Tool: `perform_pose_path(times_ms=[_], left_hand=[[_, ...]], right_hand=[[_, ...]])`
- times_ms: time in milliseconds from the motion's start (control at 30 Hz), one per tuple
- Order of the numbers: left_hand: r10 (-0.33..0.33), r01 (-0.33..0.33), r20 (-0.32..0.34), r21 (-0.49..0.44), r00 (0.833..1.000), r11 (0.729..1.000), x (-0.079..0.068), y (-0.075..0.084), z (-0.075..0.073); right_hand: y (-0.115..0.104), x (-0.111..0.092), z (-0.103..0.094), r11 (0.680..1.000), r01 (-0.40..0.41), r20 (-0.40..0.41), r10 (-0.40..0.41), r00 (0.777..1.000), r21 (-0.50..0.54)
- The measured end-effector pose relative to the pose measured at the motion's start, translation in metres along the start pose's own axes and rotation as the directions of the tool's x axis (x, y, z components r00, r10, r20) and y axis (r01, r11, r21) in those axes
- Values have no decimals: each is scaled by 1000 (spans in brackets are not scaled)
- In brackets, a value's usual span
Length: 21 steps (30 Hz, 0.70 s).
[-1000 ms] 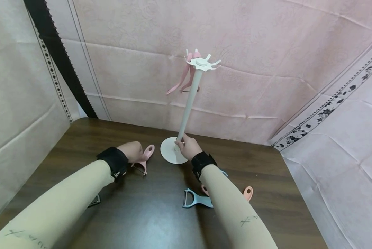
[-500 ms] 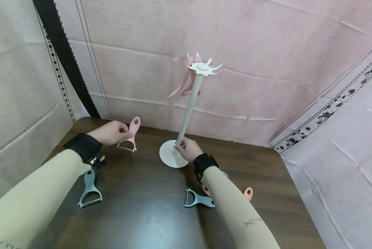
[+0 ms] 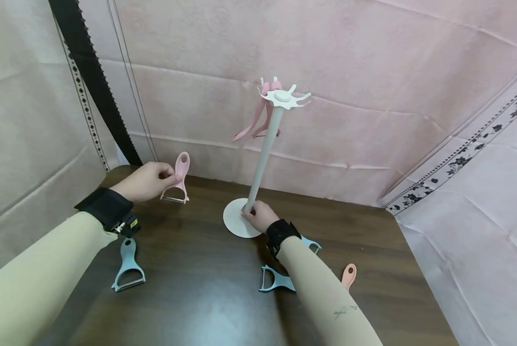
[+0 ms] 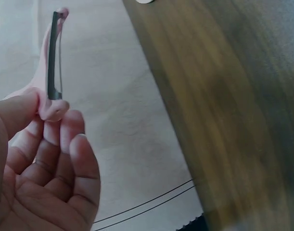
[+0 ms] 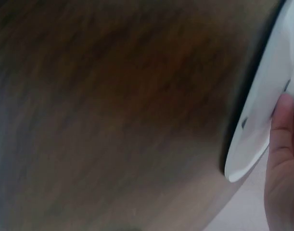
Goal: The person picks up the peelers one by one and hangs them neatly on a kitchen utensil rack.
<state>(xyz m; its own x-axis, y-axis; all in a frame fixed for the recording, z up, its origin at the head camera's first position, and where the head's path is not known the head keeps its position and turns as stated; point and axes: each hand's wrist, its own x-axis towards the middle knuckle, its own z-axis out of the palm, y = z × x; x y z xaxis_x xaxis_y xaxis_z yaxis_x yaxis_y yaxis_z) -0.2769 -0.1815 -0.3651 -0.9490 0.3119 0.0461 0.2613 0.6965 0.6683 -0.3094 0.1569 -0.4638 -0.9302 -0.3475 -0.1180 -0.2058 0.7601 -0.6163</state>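
Note:
My left hand (image 3: 150, 181) pinches a pink peeler (image 3: 182, 168) between thumb and fingers, raised over the table's back left, handle up and blade end down in the head view. In the left wrist view the blade of that pink peeler (image 4: 53, 55) appears nearly edge-on. My right hand (image 3: 261, 216) grips the foot of the white stand's pole (image 3: 264, 149), just above its round base (image 3: 236, 223). The right wrist view shows that base (image 5: 262, 120) tilted at the frame's edge, a finger against it. Pink peelers (image 3: 258, 115) hang from the hooked top (image 3: 283, 98), on its left side.
A blue peeler (image 3: 128, 264) lies on the table (image 3: 197, 269) below my left wrist. Another blue peeler (image 3: 277, 279), a partly hidden blue one (image 3: 311, 242) and an orange-pink handle (image 3: 348, 276) lie around my right forearm. Patterned cloth (image 3: 349, 120) stands behind the table.
My left hand has lifted the pink peeler off the table and carried it left and back, turning its handle upward. The blue peeler at left came into sight. My right hand stays on the pole.

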Motion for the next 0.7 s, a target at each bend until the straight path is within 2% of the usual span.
perform_pose_path(times_ms=[133, 233, 333, 500, 700], left_hand=[[49, -50, -82, -10, 995, 999, -2, 11, -5], [87, -90, -135, -13, 987, 996, -2, 21, -7], [131, -139, -172, -32, 976, 990, -1, 34, -8], [195, -221, -257, -75, 947, 972, 1, 60, -12], [240, -300, -350, -125, 905, 946, 7, 91, -18]], right_hand=[[3, -2, -2, 994, -36, 24, 34, 999, 99], [0, -3, -7, 981, -71, 65, 60, 996, 183], [-2, -3, -10, 969, -113, 102, 92, 991, 221], [2, -1, -11, 951, -154, 118, 127, 985, 267], [7, 3, -7, 943, -156, 107, 130, 986, 293]])
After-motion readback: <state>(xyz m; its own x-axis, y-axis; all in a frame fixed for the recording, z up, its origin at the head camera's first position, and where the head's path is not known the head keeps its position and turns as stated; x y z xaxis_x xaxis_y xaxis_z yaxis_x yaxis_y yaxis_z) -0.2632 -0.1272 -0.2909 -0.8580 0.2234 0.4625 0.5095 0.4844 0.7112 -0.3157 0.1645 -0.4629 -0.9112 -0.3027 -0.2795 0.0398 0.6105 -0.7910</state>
